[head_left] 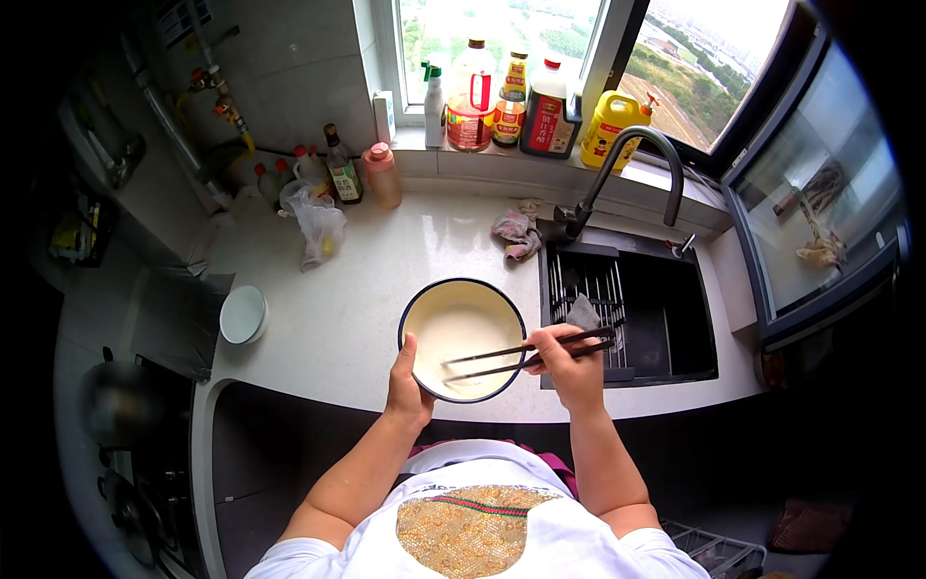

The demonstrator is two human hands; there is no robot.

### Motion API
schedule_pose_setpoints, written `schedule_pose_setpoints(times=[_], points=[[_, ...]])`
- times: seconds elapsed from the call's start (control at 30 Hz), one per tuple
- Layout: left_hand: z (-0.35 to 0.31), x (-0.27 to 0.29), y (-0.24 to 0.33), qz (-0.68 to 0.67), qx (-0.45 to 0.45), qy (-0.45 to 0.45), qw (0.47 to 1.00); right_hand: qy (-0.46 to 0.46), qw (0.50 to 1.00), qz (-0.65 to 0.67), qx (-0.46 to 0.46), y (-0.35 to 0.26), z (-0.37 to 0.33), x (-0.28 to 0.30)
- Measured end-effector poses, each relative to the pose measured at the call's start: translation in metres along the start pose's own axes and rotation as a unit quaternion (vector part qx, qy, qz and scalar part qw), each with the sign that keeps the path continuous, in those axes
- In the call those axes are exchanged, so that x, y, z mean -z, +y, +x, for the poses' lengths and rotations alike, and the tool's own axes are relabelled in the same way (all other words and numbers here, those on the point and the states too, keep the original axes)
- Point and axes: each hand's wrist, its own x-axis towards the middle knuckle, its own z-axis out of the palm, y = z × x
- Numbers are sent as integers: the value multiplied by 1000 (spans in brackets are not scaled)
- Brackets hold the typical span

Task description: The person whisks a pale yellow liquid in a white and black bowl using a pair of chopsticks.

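Note:
A cream bowl with a dark blue rim [409, 307] stands near the front of the white counter, with a pale, smooth mixture [463, 326] inside. My left hand [409, 383] grips the bowl's left side, thumb over the rim. In my right hand [567, 367] is a pair of dark chopsticks [492, 357], slightly spread. Their tips dip into the mixture and look blurred. My right hand is above the bowl's right edge, close to the sink.
A black sink [675, 328] with a rack [610, 289] and dark faucet [666, 154] lies right. Behind the bowl is a crumpled cloth [517, 234]. A white bowl [244, 315] and plastic bag [318, 229] sit left. Several bottles line the windowsill; the stove [145, 482] is far left.

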Motion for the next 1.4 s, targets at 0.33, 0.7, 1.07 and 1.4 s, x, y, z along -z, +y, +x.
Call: schedule_pose_setpoints(times=[0.33, 0.7, 1.07, 1.4], points=[[-2, 3, 1, 19, -1, 19, 1000, 126, 982, -112, 88, -8, 13, 26], [2, 11, 0, 30, -8, 32, 999, 98, 985, -133, 53, -17, 6, 22], [-1, 7, -6, -5, 13, 22, 1000, 47, 999, -27, 0, 19, -3, -1], [-3, 8, -6, -5, 18, 18, 1000, 45, 999, 16, 7, 15, 2, 0]])
